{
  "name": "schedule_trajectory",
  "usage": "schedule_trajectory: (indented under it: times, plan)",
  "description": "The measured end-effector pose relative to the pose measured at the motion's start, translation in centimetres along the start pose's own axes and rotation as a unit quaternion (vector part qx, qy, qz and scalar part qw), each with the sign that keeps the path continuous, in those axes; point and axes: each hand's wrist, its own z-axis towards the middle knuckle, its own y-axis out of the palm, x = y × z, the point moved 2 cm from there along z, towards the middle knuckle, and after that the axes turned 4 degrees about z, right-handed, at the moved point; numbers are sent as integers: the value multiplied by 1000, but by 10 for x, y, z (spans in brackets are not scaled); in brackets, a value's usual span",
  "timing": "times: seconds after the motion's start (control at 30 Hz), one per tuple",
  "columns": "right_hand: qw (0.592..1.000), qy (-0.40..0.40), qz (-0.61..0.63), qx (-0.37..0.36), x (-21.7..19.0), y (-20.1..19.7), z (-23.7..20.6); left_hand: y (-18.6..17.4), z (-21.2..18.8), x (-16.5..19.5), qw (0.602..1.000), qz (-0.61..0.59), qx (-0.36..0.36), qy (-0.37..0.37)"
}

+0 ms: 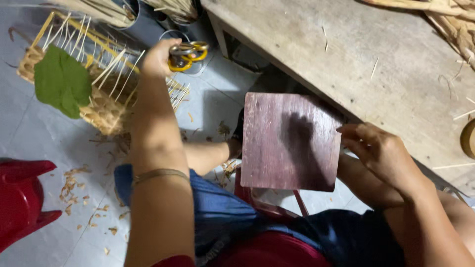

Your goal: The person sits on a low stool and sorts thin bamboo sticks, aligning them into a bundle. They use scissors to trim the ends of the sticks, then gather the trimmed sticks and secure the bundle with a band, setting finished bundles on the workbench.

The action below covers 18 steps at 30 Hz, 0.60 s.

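My left hand [159, 57] is stretched forward and grips yellow-handled scissors [187, 53] above the floor. Just beyond it lies a half-woven wicker basket [101, 106] with pale upright stakes and a green patch [62, 81] on it. My right hand [378, 151] hovers with curled fingers at the right edge of a dark reddish wooden board [289, 141] that rests over my lap. It holds nothing; whether it touches the board's edge I cannot tell. Its shadow falls on the board.
A worn wooden table [366, 54] with loose straw fills the upper right. Dried reed bundles [452, 22] lie at its far corner. A red plastic stool [22, 198] stands at the left. Cut scraps [71, 185] litter the grey tiled floor.
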Motion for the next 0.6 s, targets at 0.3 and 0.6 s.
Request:
schedule_trajectory:
  times: [0.3,0.6]
  plan:
    - [991,-106,-79,-3,-20,0,8,-25,55,-25,972,-215,52,76]
    - [994,-82,-74,-29,-12,7,23,-29,89,-17,937,-334,38,92]
